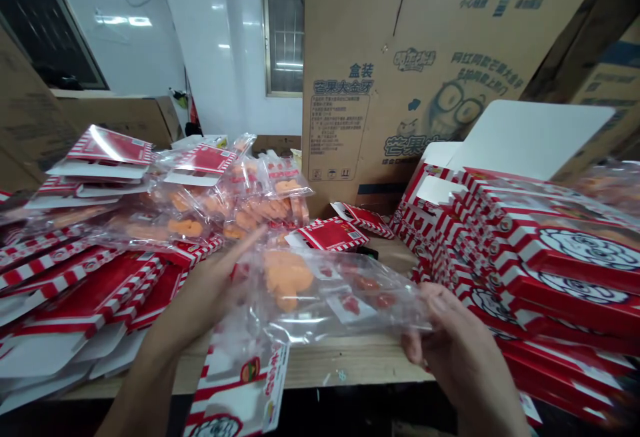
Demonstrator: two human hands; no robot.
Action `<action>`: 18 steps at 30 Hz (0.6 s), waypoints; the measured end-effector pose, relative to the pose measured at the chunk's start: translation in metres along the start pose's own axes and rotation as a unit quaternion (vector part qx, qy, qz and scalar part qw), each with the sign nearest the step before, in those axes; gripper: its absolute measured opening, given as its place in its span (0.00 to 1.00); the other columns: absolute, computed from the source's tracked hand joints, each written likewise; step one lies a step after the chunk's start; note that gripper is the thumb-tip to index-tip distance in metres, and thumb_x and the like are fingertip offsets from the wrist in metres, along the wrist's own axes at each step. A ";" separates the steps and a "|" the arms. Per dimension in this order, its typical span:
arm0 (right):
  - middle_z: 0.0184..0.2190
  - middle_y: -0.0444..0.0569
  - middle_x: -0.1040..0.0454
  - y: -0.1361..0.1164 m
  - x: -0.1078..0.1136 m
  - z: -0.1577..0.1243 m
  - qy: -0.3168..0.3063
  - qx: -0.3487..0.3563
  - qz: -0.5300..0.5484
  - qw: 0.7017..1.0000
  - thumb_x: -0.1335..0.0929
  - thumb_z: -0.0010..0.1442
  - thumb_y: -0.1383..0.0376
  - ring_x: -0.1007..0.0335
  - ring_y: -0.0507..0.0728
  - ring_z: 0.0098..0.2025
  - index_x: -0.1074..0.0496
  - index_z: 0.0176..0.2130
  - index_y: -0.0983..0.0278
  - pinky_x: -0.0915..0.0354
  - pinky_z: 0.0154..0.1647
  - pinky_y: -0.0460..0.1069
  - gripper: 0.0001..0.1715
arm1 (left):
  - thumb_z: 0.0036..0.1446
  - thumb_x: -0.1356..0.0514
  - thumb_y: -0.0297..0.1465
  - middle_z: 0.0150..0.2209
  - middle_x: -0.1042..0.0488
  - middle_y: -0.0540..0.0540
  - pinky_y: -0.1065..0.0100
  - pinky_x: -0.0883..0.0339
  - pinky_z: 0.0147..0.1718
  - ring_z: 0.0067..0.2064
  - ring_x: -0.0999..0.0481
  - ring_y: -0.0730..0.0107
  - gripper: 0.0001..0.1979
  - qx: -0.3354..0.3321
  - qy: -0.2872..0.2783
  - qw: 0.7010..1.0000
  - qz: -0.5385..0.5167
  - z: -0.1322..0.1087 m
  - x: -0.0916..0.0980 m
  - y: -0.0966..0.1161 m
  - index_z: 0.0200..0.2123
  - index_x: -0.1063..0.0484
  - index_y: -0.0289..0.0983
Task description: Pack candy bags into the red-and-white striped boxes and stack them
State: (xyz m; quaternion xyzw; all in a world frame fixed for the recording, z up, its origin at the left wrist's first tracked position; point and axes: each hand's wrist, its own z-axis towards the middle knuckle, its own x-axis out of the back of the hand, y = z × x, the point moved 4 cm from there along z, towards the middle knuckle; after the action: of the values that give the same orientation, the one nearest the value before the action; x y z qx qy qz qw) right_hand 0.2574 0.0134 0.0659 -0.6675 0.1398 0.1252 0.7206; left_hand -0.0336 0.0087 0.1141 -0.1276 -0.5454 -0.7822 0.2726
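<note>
My right hand (453,337) pinches the right end of a clear plastic bag (345,297). Inside the bag are an orange, bumpy piece (287,277) at the left and small red packets at the right. My left hand (220,290) is at the bag's left side, with one finger stretched out and smeared by motion; its other fingers are largely hidden. Below it, a red-and-white striped box (240,384) with a clear window stands tilted past the table's front edge. Whether my left hand grips this box cannot be made out.
Striped boxes (90,290) lie in a pile at left, beside bagged orange pieces (190,227). More boxes (565,250) are stacked at right, one with a raised white flap (540,137). A large cardboard carton (350,90) stands behind the wooden table (350,364).
</note>
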 end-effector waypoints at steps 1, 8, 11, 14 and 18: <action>0.13 0.41 0.32 -0.004 0.000 0.002 -0.001 0.020 0.007 1.000 0.29 0.49 0.55 0.39 0.50 0.13 0.32 0.33 0.61 0.43 0.15 0.44 0.15 | 0.51 0.43 0.41 0.35 0.22 0.46 0.61 0.32 0.41 0.39 0.24 0.59 0.16 0.000 -0.033 0.999 -0.010 0.002 -0.005 0.000 0.41 0.25 0.43; 0.24 0.38 0.29 0.033 -0.022 0.031 0.030 0.020 -0.003 0.999 0.27 0.47 0.55 0.36 0.48 0.23 0.33 0.47 0.60 0.38 0.27 0.44 0.28 | 0.53 0.44 0.43 0.30 0.26 0.50 0.69 0.34 0.37 0.36 0.26 0.65 0.14 0.046 -0.036 0.992 -0.111 0.009 -0.032 -0.035 0.32 0.28 0.38; 0.29 0.43 0.25 0.080 -0.035 0.042 -0.021 -0.125 0.083 0.988 0.26 0.45 0.54 0.29 0.51 0.29 0.30 0.44 0.61 0.34 0.32 0.45 0.28 | 0.53 0.44 0.44 0.28 0.29 0.51 0.70 0.35 0.35 0.34 0.28 0.67 0.15 0.065 -0.033 0.987 -0.140 0.002 -0.041 -0.043 0.30 0.31 0.37; 0.30 0.46 0.22 0.105 -0.046 0.050 -0.074 -0.181 0.196 0.961 0.25 0.44 0.54 0.26 0.55 0.35 0.26 0.37 0.60 0.31 0.39 0.49 0.21 | 0.52 0.43 0.42 0.29 0.29 0.51 0.70 0.35 0.34 0.35 0.28 0.66 0.14 0.081 -0.077 0.980 -0.167 -0.008 -0.050 -0.045 0.32 0.31 0.37; 0.27 0.36 0.23 0.104 -0.050 0.062 -0.023 -0.115 0.268 0.956 0.24 0.37 0.52 0.26 0.50 0.38 0.26 0.27 0.55 0.32 0.42 0.43 0.17 | 0.52 0.42 0.43 0.30 0.27 0.51 0.70 0.34 0.35 0.35 0.27 0.66 0.15 0.132 -0.115 0.961 -0.214 -0.019 -0.064 -0.052 0.34 0.30 0.37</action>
State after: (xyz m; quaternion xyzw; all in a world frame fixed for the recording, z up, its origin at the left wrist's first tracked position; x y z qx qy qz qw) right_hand 0.1745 0.0834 -0.0076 -0.6805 0.2818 0.3446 0.5821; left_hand -0.0088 0.0229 0.0351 -0.0598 -0.6862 -0.7233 0.0489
